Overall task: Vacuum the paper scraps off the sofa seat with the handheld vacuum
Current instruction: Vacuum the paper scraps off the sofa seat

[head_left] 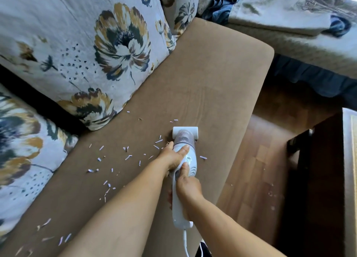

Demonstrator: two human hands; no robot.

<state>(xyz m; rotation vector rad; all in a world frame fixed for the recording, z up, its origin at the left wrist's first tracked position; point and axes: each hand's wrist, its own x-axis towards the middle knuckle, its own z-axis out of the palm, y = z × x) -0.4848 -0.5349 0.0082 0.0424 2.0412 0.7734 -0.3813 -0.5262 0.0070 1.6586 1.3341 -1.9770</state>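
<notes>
Handheld vacuum (pixel 184 160) gripped by both hands; nozzle on sofa seat (pixel 212 87).

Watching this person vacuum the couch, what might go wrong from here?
1. Most paper scraps lie left of the vacuum head, some beside the floral cushions; a straight pass would likely miss those.
2. The white cord trails back off the sofa seat between the arms and might snag.
3. The scrap right of the vacuum lies nearer the seat's front edge; a stroke by the left hand and right hand could flick it to the floor.
</notes>
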